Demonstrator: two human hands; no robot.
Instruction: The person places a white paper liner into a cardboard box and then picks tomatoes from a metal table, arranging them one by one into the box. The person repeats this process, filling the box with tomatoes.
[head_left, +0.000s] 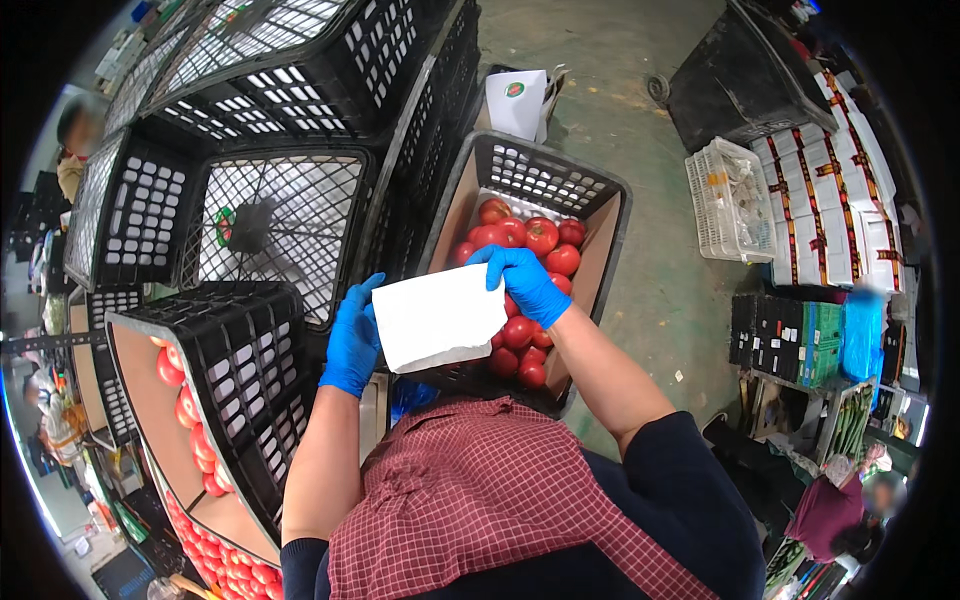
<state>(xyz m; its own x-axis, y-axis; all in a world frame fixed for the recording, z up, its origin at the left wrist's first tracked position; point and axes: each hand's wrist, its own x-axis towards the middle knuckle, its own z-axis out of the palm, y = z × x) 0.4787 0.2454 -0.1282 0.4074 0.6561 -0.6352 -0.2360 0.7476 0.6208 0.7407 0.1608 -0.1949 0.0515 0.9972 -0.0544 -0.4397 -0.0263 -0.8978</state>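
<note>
A white paper sheet (439, 319), with an uneven lower edge, is held up in front of me. My right hand (529, 285), in a blue glove, pinches its upper right corner. At the sheet's left edge is my left hand (352, 337), also gloved in blue, its fingers nearly straight; whether it grips the paper is hidden. Below the sheet stands a black plastic crate (621, 225) lined with cardboard. Red tomatoes (541, 236) lie in it, partly covered by the paper and my right hand.
Black mesh crates (300, 97) are stacked at the left. Nearer, a tilted crate (240, 375) holds more tomatoes (196, 439). A white printed sheet (516, 101) stands beyond the middle crate. At right are a white basket (727, 199), white boxes (817, 202) and a person (829, 510).
</note>
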